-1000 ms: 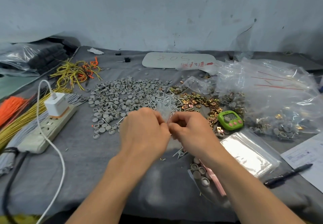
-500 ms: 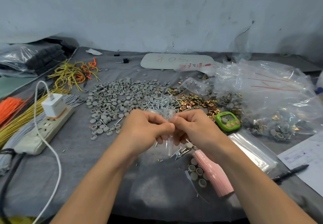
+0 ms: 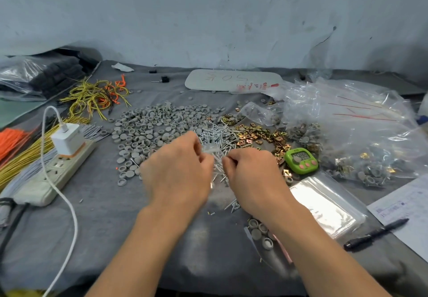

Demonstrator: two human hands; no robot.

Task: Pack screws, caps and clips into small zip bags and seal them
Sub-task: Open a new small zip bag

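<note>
My left hand and my right hand are close together at mid-table, each pinching an edge of a small clear zip bag with silver screws inside. Behind the hands lies a wide heap of grey round caps, a pile of silver screws and a scatter of gold metal clips. A stack of empty zip bags lies to the right of my right forearm. Under that forearm, several caps sit in another small bag.
A green timer stands right of the clips. Large clear bags of filled packets fill the right side. A power strip with white charger, yellow and orange wires, a pen and paper lie around.
Both hands lowered toward me with the bag half a second ago, then moved back out over the screw pile. They still hold the small bag between them.
</note>
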